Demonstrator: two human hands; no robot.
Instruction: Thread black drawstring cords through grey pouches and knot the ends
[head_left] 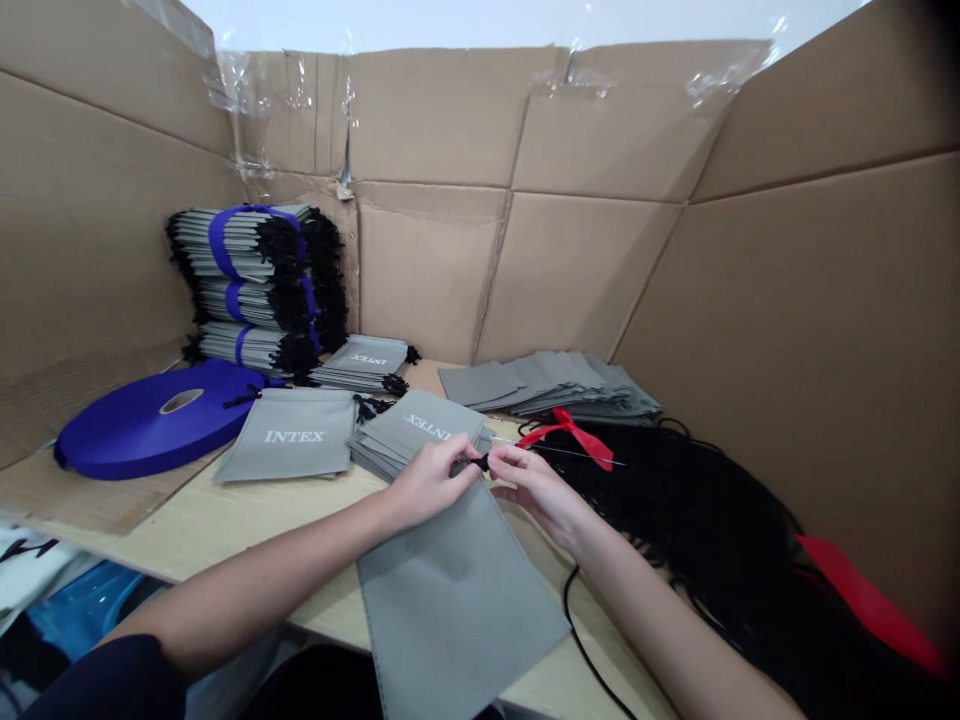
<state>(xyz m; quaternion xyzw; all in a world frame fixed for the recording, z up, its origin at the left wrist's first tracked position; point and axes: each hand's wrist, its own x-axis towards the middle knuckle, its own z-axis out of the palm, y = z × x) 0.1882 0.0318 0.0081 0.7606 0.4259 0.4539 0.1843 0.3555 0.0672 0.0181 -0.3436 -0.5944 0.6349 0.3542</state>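
Note:
My left hand [429, 485] and my right hand [534, 490] meet at the top edge of a grey non-woven bag [455, 607], which hangs down toward me over the table edge. My left hand pinches the bag's top edge. My right fingers hold a short black cord end [481, 463] there. A thin metal wire [566, 453] runs right from near my right hand, above a red ribbon [574, 437]. Part of the bag's top is hidden by my fingers.
A blue ribbon roll [156, 420], an INTEX-printed grey bag [286, 435], grey bag stacks [420, 430], stacked tied bundles [255, 290] and a large black cord heap [675, 510] lie on the wooden table [225, 510]. Cardboard walls [442, 260] surround it.

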